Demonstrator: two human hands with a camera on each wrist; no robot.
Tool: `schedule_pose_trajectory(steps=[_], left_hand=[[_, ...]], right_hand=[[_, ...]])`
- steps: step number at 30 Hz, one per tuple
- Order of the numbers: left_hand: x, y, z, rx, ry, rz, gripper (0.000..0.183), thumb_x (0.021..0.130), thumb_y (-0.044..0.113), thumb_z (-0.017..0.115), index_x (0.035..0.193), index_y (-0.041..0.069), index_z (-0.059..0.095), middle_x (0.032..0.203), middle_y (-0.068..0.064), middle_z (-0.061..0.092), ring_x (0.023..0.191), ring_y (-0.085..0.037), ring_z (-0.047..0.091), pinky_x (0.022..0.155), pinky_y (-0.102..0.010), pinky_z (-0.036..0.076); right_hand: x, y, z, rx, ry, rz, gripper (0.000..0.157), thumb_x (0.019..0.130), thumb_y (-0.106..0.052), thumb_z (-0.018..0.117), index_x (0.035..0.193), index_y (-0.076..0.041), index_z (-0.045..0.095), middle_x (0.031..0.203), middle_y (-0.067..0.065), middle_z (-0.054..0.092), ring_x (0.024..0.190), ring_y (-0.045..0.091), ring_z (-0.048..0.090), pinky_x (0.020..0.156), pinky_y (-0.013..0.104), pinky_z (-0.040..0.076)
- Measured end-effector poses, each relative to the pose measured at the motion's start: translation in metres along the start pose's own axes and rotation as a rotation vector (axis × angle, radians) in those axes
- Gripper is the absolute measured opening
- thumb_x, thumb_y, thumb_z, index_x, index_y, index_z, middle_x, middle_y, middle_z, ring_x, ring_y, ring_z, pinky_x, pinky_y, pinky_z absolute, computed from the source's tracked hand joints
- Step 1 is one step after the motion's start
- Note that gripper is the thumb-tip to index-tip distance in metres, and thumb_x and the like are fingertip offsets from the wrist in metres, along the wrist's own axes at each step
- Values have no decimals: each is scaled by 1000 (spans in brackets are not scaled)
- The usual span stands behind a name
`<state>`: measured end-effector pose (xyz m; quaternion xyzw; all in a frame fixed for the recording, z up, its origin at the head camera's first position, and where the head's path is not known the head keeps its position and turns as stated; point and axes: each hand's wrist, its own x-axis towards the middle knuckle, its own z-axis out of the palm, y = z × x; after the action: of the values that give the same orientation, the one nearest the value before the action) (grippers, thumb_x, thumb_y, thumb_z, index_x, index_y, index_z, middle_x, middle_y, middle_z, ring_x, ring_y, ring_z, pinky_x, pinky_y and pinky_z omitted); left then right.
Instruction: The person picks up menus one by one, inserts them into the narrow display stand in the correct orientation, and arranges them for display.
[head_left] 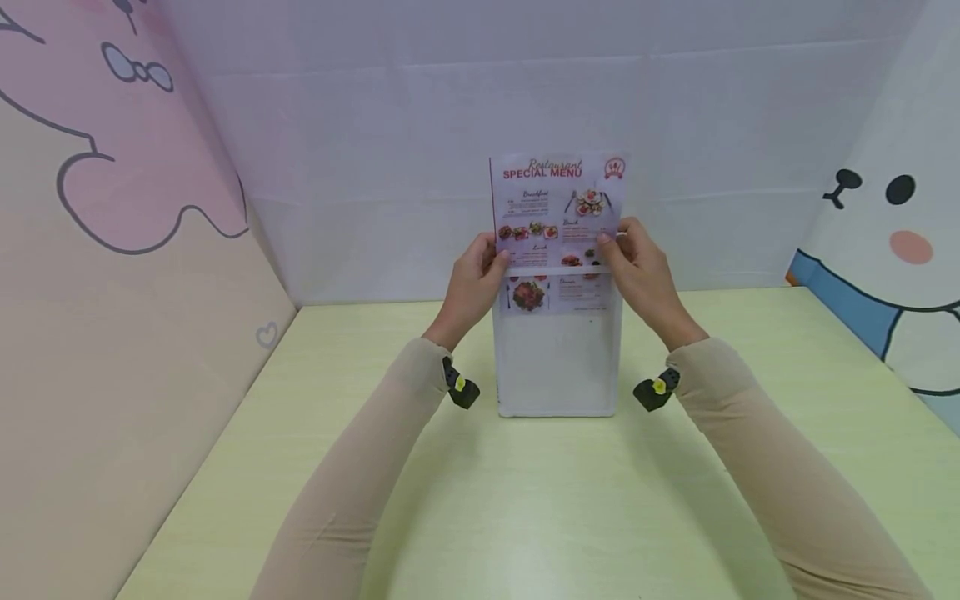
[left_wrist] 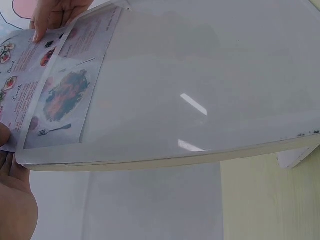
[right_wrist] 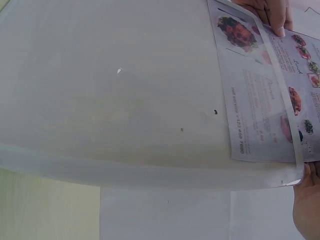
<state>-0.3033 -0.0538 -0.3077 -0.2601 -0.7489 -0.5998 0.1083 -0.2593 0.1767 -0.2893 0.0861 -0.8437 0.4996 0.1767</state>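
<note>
A printed restaurant menu sheet stands upright, its lower part inside a clear-fronted display stand on the table. Through the stand's front the plate picture at the sheet's bottom shows, with the bare backing below it. My left hand pinches the sheet's left edge just above the stand's top rim, thumb in front. On the opposite edge my right hand pinches it the same way. Both wrist views show the sheet's bottom edge behind the clear panel, a short way below the rim.
The stand rests on a pale yellow-green table. Behind it hangs a white cloth backdrop. Cartoon-printed panels rise on the left and right. Black wrist cameras sit at both cuffs.
</note>
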Motion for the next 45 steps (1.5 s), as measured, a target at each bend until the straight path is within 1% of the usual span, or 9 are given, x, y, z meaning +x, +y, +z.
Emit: schedule_pose_trajectory(steps=[5,9,15,18,25,29,33,39,45], left_hand=[[0,0,-1,-2,-1,-10,22,101,12,48,120,2,52,116,-14,64,103,-20,62,91,-32,50],[0,-1,0,-4,2,-18,24,101,12,48,122,1,52,118,-15,63,104,-20,62,92,-32,50],[0,0,0,-5,4,-37,26,101,14,48,124,3,52,120,-14,63,105,-21,62,92,-33,50],[0,0,1,0,6,-36,25,101,13,47,124,3,52,119,-14,63,105,-21,62,92,-32,50],[1,-1,1,-3,8,-28,24,101,12,48,122,2,51,117,-15,63,102,-21,62,89,-31,51],[0,-1,2,-6,4,-21,24,101,12,48,123,2,51,118,-15,63,102,-22,62,89,-32,51],[0,-1,1,-4,3,-8,23,101,11,47,122,1,51,118,-15,63,103,-22,62,90,-32,51],[1,-2,1,-3,3,5,22,101,12,48,120,1,51,116,-14,63,102,-21,63,89,-31,52],[0,-1,0,3,2,-14,23,101,13,48,122,2,51,116,-14,62,102,-20,62,89,-31,51]], right_hand=[[1,0,-1,-24,-1,0,41,101,-43,42,124,-8,44,121,21,61,108,31,57,95,50,43],[0,0,-1,-26,4,2,39,101,-39,43,122,-6,46,123,19,61,110,29,57,96,47,43],[-1,0,0,-38,18,-27,36,102,-33,44,118,-2,49,122,18,62,107,26,58,93,41,44],[-2,0,0,-46,24,-45,35,101,-31,45,116,0,49,121,19,63,105,26,58,90,39,44],[-2,0,1,-62,25,-41,34,101,-29,45,117,1,49,121,19,63,104,26,58,87,34,44],[-1,1,1,-39,16,-36,36,102,-33,44,122,-3,46,122,18,63,104,26,58,89,37,44],[0,0,1,-16,5,-21,39,102,-38,41,126,-8,43,124,19,61,106,28,57,93,44,43],[-1,-1,1,-17,-9,-3,41,102,-41,38,125,-7,41,127,20,58,110,32,55,97,51,42],[-1,-1,2,-47,6,-6,39,102,-40,38,120,-5,43,118,17,59,99,25,52,86,39,42]])
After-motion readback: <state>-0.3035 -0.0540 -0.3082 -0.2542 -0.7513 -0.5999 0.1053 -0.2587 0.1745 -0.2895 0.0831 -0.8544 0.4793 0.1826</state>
